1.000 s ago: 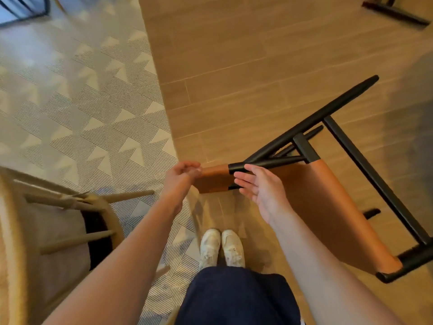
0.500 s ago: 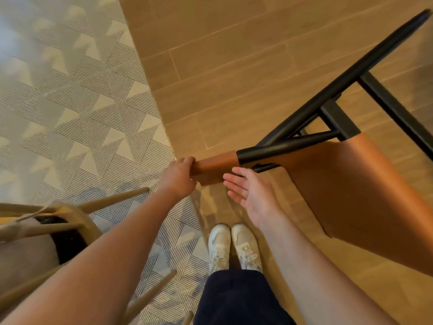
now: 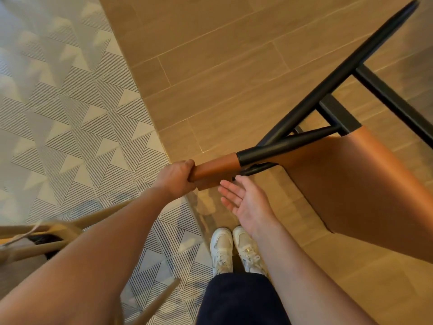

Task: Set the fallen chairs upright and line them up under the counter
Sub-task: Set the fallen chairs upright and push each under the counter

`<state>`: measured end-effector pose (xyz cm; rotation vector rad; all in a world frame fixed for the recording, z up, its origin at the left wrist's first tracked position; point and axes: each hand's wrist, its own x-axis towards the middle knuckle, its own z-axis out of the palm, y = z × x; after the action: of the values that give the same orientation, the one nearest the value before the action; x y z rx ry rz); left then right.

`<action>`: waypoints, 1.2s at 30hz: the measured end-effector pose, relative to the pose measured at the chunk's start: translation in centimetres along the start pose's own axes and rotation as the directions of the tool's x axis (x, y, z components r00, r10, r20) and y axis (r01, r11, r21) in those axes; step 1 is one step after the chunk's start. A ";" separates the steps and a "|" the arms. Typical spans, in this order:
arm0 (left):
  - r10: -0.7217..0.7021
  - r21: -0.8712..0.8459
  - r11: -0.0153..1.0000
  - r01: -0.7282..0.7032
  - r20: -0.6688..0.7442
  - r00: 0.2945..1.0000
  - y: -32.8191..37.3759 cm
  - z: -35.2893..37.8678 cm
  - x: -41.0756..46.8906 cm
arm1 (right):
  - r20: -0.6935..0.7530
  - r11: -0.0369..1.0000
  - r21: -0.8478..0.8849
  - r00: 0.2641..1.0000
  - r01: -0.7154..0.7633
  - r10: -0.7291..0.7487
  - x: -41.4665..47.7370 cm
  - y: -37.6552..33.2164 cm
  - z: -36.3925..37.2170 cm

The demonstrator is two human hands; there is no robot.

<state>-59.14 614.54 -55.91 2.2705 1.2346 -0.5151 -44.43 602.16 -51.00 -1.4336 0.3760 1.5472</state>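
On floor [image 3: 222,78]: rug [image 3: 70,113] left, tilted chair [image 3: 339,184] right, other chair [image 3: 61,231] on rug lower-left. left hand [image 3: 178,177] grips tilted chair's near end; right hand [image 3: 248,202] just beside, apart.

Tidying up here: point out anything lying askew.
The brown-and-black chair is tipped over, legs pointing sideways; the left hand grips its leather-wrapped end. The pale wooden chair at lower left seems toppled too.

Wood-look plank floor [image 3: 234,73], geometric rug [image 3: 70,125] on L side, white shoes [image 3: 234,249] at rug edge
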 end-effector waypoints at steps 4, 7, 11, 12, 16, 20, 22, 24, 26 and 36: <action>0.045 0.012 0.999 -0.046 0.059 0.997 1.0 -1.8 -0.5 | -0.005 0.997 0.067 1.000 -0.026 0.026 -1.1 0.4 -0.4; 0.073 0.037 0.996 -0.076 0.086 0.994 2.5 -2.9 -1.3 | -0.005 0.988 0.152 0.999 -0.038 0.039 -2.1 0.2 -0.8; 0.074 0.016 0.997 -0.076 0.112 0.991 5.8 -6.3 -3.1 | 0.001 0.965 0.252 0.997 -0.077 0.079 -4.9 -0.5 -0.8; 0.078 0.019 0.997 -0.081 0.113 0.991 6.7 -7.1 -3.4 | -0.001 0.959 0.271 0.997 -0.080 0.083 -5.6 -0.5 -0.8; 0.148 0.069 0.986 -0.154 0.093 0.985 11.0 -11.7 -4.0 | -0.003 0.965 0.261 0.999 -0.030 0.032 -8.6 -1.3 -0.4; 0.202 0.083 0.975 -0.209 0.077 0.976 16.1 -16.5 -4.2 | -0.035 0.997 0.006 0.997 0.071 -0.071 -11.8 -1.7 0.3; 0.212 0.048 0.976 -0.214 0.057 0.976 18.9 -18.7 -4.4 | -0.039 0.988 -0.074 0.990 0.132 -0.135 -13.2 -2.6 0.7; 0.214 -0.002 0.977 -0.214 0.021 0.977 21.7 -20.8 -4.2 | -0.035 0.971 -0.136 0.978 0.198 -0.204 -14.3 -3.6 1.1; 0.222 -0.046 0.974 -0.223 -0.026 0.975 24.8 -23.1 -4.3 | -0.057 0.937 -0.208 0.953 0.279 -0.296 -15.3 -5.1 1.4; 0.202 -0.253 0.936 -0.245 -0.183 0.962 36.7 -32.7 -0.9 | -0.120 0.626 -0.613 0.726 0.482 -0.677 -17.2 -15.5 0.5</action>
<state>-25.40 616.26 -20.10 2.2042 1.0254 -0.0784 -35.14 602.86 -29.81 -2.0246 -0.3785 0.8604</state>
